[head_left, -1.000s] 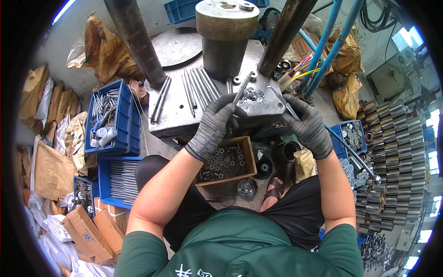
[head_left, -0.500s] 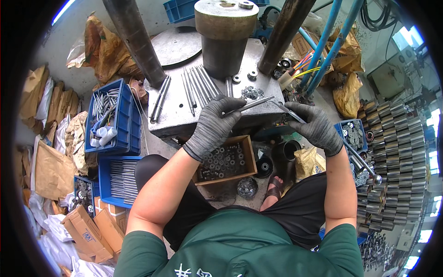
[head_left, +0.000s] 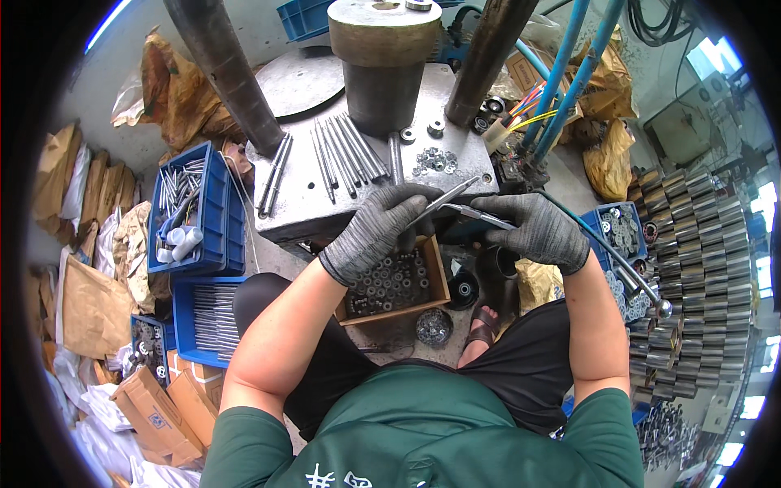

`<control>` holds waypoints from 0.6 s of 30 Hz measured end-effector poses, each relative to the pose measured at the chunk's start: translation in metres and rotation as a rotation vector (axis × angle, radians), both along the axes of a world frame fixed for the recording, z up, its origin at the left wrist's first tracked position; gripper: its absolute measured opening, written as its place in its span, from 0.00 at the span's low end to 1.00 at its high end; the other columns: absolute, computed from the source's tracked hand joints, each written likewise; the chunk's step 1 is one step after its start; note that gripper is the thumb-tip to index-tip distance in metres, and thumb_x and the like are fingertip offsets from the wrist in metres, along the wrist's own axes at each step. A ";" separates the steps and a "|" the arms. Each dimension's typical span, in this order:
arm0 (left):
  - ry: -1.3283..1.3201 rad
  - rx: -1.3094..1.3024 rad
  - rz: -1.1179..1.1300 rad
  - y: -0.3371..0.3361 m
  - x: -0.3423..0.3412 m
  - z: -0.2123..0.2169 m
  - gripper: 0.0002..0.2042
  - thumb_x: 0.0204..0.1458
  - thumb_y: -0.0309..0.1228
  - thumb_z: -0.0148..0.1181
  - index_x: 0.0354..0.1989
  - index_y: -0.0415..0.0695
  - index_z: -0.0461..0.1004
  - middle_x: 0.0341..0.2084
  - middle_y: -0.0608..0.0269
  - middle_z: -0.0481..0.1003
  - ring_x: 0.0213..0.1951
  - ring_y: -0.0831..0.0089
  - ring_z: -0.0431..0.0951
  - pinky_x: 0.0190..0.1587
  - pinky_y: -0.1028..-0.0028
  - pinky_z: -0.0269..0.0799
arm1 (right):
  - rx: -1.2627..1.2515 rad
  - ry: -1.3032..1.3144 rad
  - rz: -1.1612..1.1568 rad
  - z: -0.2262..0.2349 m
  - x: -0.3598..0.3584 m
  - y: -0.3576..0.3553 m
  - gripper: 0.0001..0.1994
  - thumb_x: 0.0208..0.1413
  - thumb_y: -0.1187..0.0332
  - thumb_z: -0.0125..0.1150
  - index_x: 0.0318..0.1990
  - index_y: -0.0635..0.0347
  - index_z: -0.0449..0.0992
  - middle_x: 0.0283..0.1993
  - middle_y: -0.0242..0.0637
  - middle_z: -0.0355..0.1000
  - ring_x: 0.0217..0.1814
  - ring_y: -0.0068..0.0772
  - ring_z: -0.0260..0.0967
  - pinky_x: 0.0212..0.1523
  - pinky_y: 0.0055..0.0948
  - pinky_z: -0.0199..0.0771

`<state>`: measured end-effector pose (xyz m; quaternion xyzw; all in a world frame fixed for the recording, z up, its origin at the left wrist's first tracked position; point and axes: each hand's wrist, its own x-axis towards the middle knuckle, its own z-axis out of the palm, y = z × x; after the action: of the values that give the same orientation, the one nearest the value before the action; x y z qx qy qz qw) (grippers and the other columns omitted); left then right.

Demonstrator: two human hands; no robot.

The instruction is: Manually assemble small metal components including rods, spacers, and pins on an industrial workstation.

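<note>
My left hand (head_left: 376,226), in a grey glove, grips a slim steel rod (head_left: 452,193) that slants up to the right past the fingers. In my gloved right hand (head_left: 543,229) is a slender pointed metal tool (head_left: 480,215), its exact kind unclear; its tip lies beside the rod, and whether they touch I cannot tell. Both hands hover over the front edge of a metal press table (head_left: 305,213). On that table lie a row of steel rods (head_left: 348,154), a separate pair of rods (head_left: 277,175) and a scatter of small metal rings (head_left: 435,160).
A wooden box (head_left: 442,281) of small round parts stands below my hands. Blue bins (head_left: 213,215) with rods and parts are at left, another blue bin (head_left: 643,244) at right. A thick steel column (head_left: 382,93) rises from the table. A ball-ended lever (head_left: 643,285) juts near my right forearm.
The tool in my right hand has swung toward level and moved left, its tip now beside the rod. The rod in my left hand tilts more steeply upward. The view has shifted slightly.
</note>
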<state>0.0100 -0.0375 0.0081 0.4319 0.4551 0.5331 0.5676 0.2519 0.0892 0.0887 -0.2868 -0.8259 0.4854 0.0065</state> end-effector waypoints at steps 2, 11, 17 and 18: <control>0.006 -0.017 -0.017 0.000 0.001 0.000 0.20 0.67 0.40 0.54 0.58 0.37 0.72 0.27 0.63 0.78 0.19 0.83 0.71 0.21 0.83 0.67 | 0.027 0.002 0.027 0.004 -0.001 -0.002 0.27 0.50 0.80 0.66 0.61 0.65 0.74 0.49 0.37 0.80 0.49 0.20 0.74 0.53 0.26 0.76; -0.108 -0.135 -0.064 0.000 0.002 0.004 0.21 0.67 0.41 0.53 0.58 0.36 0.71 0.24 0.65 0.76 0.14 0.83 0.67 0.16 0.84 0.61 | 0.068 0.078 0.066 -0.011 0.002 0.000 0.26 0.49 0.76 0.69 0.59 0.64 0.76 0.49 0.44 0.81 0.50 0.25 0.77 0.54 0.28 0.76; -0.079 -0.131 -0.041 -0.001 0.006 0.004 0.17 0.67 0.44 0.53 0.46 0.40 0.75 0.18 0.69 0.72 0.12 0.85 0.63 0.13 0.83 0.56 | 0.114 0.102 0.088 0.001 -0.001 -0.004 0.25 0.49 0.75 0.68 0.58 0.63 0.76 0.49 0.45 0.81 0.50 0.28 0.78 0.54 0.29 0.76; -0.081 -0.132 -0.041 -0.001 0.007 0.004 0.17 0.67 0.44 0.53 0.46 0.40 0.75 0.18 0.69 0.72 0.12 0.85 0.63 0.13 0.83 0.56 | 0.070 0.105 0.065 0.001 0.000 -0.004 0.25 0.49 0.76 0.67 0.58 0.63 0.76 0.49 0.45 0.81 0.50 0.28 0.77 0.55 0.29 0.76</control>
<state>0.0167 -0.0384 0.0122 0.3809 0.4571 0.5071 0.6236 0.2516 0.0854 0.0895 -0.2335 -0.8497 0.4706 0.0442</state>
